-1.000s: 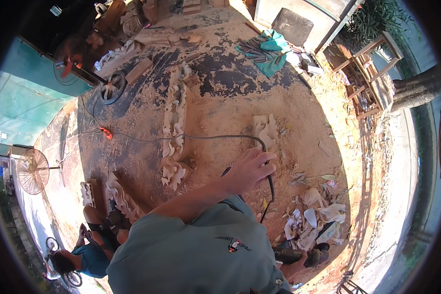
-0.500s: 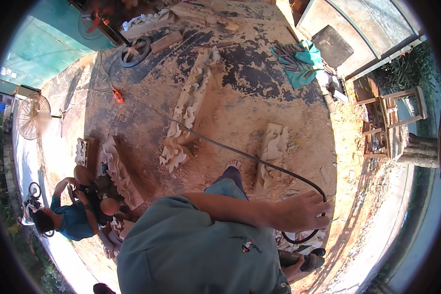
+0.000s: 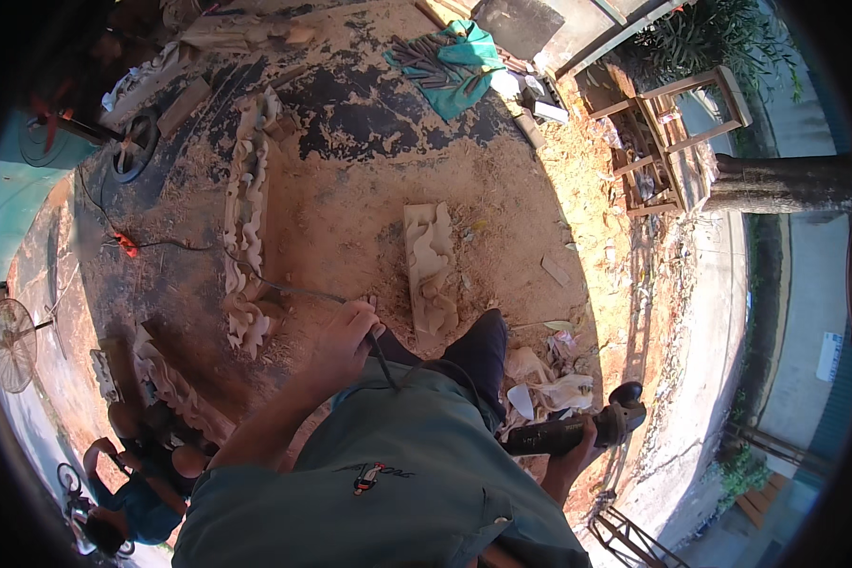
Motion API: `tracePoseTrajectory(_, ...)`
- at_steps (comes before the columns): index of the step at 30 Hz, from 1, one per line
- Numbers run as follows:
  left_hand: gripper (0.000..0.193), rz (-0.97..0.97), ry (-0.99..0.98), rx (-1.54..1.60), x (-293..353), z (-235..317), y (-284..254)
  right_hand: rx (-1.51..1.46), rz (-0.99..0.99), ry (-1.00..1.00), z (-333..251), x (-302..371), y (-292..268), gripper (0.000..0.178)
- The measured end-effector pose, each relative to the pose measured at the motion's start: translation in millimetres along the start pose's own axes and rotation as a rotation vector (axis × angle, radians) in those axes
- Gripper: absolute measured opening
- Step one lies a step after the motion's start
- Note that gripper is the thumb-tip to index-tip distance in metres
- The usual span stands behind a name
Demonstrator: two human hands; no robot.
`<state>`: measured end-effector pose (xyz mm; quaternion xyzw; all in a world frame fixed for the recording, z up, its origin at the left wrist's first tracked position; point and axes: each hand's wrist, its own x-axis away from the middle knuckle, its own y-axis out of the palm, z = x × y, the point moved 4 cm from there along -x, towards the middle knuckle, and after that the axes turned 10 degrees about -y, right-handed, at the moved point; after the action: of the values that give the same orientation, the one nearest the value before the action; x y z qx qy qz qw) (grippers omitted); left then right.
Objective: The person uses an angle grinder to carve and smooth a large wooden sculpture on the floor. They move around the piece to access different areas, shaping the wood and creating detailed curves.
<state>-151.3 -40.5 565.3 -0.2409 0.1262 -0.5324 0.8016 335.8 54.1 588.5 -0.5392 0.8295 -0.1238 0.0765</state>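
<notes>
My left hand (image 3: 343,346) is closed round a black power cable (image 3: 298,290) in front of my waist. From that hand the cable runs back across the dusty floor to an orange plug connector (image 3: 126,244), and its other part loops against my shirt. Low at my right side, my right hand (image 3: 575,459) grips a dark angle grinder (image 3: 544,437) by its body. The grinder's head points outward to the right, over the edge of the work area. Beyond my feet lies a short carved wood piece (image 3: 430,260).
A long carved beam (image 3: 246,218) lies to the left on the floor. A co-worker (image 3: 147,502) crouches at lower left by more carvings. Chisels rest on a teal cloth (image 3: 464,71) at the back. A wooden frame (image 3: 672,142) stands at right; a fan (image 3: 11,346) at far left.
My left hand has swung from the right side across to the left, drawing the cable with it. My view has shifted right, and the grinder in my right hand now shows more fully.
</notes>
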Motion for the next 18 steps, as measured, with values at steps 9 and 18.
tracePoseTrajectory(9,0.021,0.462,0.152,-0.305,-172.8,52.8,47.1,-0.075,-0.275,0.003,3.7,-199.4,105.2,0.061)
tracePoseTrajectory(18,0.044,0.486,-0.219,-0.54,-328.6,51.7,232.7,-0.028,-0.84,-0.607,-65.6,-425.1,282.1,0.087)
